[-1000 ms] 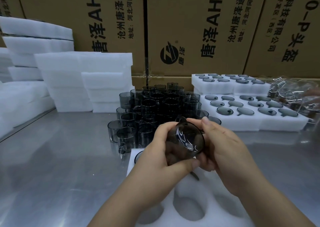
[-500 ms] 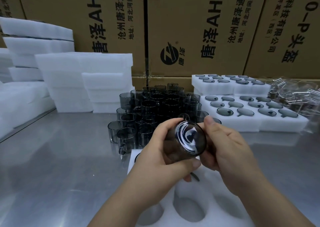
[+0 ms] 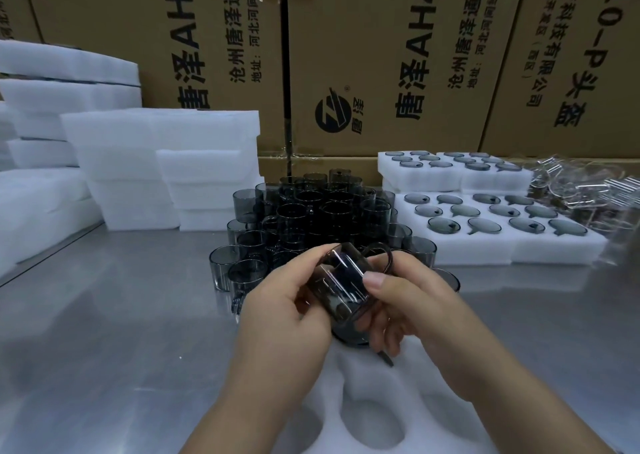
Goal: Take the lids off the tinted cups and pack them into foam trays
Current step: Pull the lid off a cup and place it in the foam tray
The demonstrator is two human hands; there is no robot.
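Cardboard boxes (image 3: 381, 55) line the far edge of the steel surface (image 3: 104, 315). White foam stacks (image 3: 156, 163) fill its far left corner. Two filled trays (image 3: 502, 246) sit far right, with clear lids (image 3: 588, 190) piled beside them. Tinted cups (image 3: 311, 208) cluster mid-surface. A tray (image 3: 346, 401) with open pockets lies at the near edge. Above it, one cup (image 3: 341, 280), tilted, is grasped by both hands: the left hand (image 3: 287, 315) curls round its side, and the right hand (image 3: 415, 301) pinches it with the thumb on top.
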